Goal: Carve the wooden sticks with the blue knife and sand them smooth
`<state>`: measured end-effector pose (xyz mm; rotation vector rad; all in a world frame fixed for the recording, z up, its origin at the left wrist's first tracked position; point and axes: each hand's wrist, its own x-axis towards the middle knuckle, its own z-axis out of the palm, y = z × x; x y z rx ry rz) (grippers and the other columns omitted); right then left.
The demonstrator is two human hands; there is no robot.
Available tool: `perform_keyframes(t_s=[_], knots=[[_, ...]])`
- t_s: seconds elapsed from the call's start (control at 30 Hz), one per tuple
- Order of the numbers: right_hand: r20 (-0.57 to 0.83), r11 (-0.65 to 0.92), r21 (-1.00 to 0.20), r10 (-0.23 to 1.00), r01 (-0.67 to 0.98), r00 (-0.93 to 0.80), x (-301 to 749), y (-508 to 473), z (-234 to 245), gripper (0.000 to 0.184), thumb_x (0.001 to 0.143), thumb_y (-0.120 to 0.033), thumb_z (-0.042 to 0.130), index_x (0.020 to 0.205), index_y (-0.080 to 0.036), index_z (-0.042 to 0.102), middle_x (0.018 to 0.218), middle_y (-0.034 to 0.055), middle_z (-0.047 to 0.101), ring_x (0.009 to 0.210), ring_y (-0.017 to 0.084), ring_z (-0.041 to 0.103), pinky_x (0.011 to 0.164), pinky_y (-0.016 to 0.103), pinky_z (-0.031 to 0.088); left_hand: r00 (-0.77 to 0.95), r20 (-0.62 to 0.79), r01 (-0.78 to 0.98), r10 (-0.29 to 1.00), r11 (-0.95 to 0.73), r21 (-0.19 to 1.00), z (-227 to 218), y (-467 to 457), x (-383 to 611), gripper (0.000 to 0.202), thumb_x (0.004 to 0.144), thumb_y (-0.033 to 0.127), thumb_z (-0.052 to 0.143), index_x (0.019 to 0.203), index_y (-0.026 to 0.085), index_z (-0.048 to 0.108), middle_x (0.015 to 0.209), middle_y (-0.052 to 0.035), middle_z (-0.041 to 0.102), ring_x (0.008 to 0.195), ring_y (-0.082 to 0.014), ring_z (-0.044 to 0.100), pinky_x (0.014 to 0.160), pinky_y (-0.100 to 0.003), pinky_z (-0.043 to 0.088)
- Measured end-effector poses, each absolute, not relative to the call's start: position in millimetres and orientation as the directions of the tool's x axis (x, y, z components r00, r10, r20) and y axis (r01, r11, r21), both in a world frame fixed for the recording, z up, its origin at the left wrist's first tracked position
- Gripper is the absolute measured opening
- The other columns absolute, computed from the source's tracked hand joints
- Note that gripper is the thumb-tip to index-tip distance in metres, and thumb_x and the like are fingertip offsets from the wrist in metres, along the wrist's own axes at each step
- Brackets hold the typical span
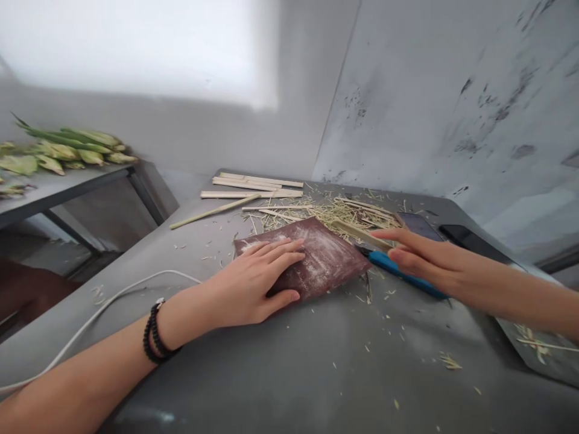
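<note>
My left hand (pixel 262 278) lies flat with outstretched fingers on a sheet of reddish-brown sandpaper (pixel 323 262), whose face is dusted with pale powder. Between the thumb and fingers of my right hand (pixel 423 256) is a short bamboo strip (pixel 359 234); its far end points left over the sheet's upper right edge. Just below that hand a blue-handled utility knife (pixel 400 272) rests on the table, its front end close to the sandpaper's right corner. My right palm is turned away, so part of the grip is hidden.
Pale bamboo strips (pixel 253 185) and a heap of thin shavings (pixel 325 214) lie at the table's back. Dark phones (pixel 473 241) are at the right. A white cable (pixel 113 296) crosses the left side. Corn ears (pixel 76 147) sit on another table.
</note>
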<state>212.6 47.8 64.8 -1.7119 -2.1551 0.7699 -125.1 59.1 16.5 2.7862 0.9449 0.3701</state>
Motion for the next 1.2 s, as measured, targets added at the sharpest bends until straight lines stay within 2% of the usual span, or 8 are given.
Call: perform_keyframes(t_s=[0.1,0.23,0.47,0.8,0.9,1.0,1.1,1.2], knots=[[-0.291,-0.139,-0.768,0.945,0.625,-0.147,211,20,58,0.049,0.088,-0.064,0.06,0.131,-0.041,0.059,0.079,0.0047,0.059,0.061,0.02,0.052,0.048,0.033,0.04,0.777,0.192,0.569,0.6,-0.799,0.196,13,59,-127,0.065,0.1,0.057,0.052,0.153,0.02,0.042,0.166,-0.0139,0.036,0.154,-0.0342,0.031,0.123,-0.059,0.028],[-0.433,-0.335,-0.87,0.87,0.362,-0.236,204,1,58,0.042,0.092,-0.061,0.062,0.127,-0.038,0.057,0.07,-0.0035,0.047,0.049,0.008,0.024,0.04,0.022,0.024,0.785,0.227,0.55,0.576,-0.818,0.172,8,59,-128,0.074,0.097,0.064,0.053,0.155,0.02,0.041,0.165,-0.0144,0.039,0.153,-0.0364,0.031,0.122,-0.059,0.027],[-0.41,-0.352,-0.91,0.842,0.219,-0.35,187,-7,59,0.043,0.096,-0.06,0.059,0.13,-0.035,0.054,0.067,-0.0067,0.046,0.048,0.006,0.019,0.038,0.016,0.019,0.776,0.25,0.565,0.578,-0.815,0.129,8,59,-129,0.071,0.098,0.06,0.054,0.156,0.022,0.041,0.154,-0.0157,0.047,0.141,-0.0376,0.045,0.116,-0.056,0.036],[-0.315,-0.182,-0.898,0.902,0.401,-0.295,187,-2,57,0.061,0.1,-0.064,0.046,0.154,-0.036,0.04,0.083,-0.0002,0.055,0.057,0.01,0.036,0.044,0.021,0.034,0.769,0.21,0.576,0.604,-0.796,0.185,14,64,-134,0.063,0.1,0.06,0.05,0.151,0.023,0.046,0.158,-0.012,0.048,0.145,-0.0334,0.043,0.119,-0.054,0.034],[-0.152,0.088,-0.749,0.942,0.657,-0.299,189,5,45,0.06,0.104,-0.059,0.036,0.159,-0.036,0.036,0.09,0.0033,0.057,0.064,0.014,0.048,0.054,0.027,0.045,0.768,0.174,0.587,0.616,-0.786,0.192,15,66,-136,0.065,0.1,0.062,0.048,0.155,0.026,0.043,0.163,-0.0105,0.043,0.149,-0.0333,0.038,0.12,-0.054,0.032],[0.105,0.415,-0.364,0.908,0.834,-0.406,188,14,26,0.054,0.107,-0.047,0.034,0.159,-0.036,0.038,0.092,0.0049,0.059,0.071,0.017,0.057,0.067,0.032,0.049,0.773,0.132,0.594,0.62,-0.781,0.193,14,68,-134,0.069,0.101,0.062,0.045,0.158,0.024,0.038,0.165,-0.0109,0.039,0.152,-0.0324,0.035,0.123,-0.055,0.028],[0.205,0.573,-0.063,0.809,0.817,-0.551,187,20,8,0.051,0.108,-0.038,0.032,0.159,-0.039,0.038,0.091,0.0027,0.059,0.062,0.014,0.057,0.06,0.028,0.045,0.768,0.129,0.6,0.627,-0.776,0.197,12,70,-132,0.072,0.101,0.062,0.044,0.159,0.021,0.035,0.165,-0.0113,0.04,0.151,-0.0304,0.037,0.124,-0.052,0.027],[0.236,0.629,0.085,0.74,0.772,-0.629,188,23,-2,0.049,0.109,-0.04,0.034,0.158,-0.039,0.039,0.082,-0.0007,0.061,0.056,0.012,0.056,0.052,0.024,0.039,0.755,0.125,0.615,0.643,-0.761,0.206,9,71,-131,0.073,0.101,0.062,0.044,0.16,0.02,0.033,0.164,-0.0104,0.04,0.151,-0.0296,0.038,0.124,-0.05,0.028]])
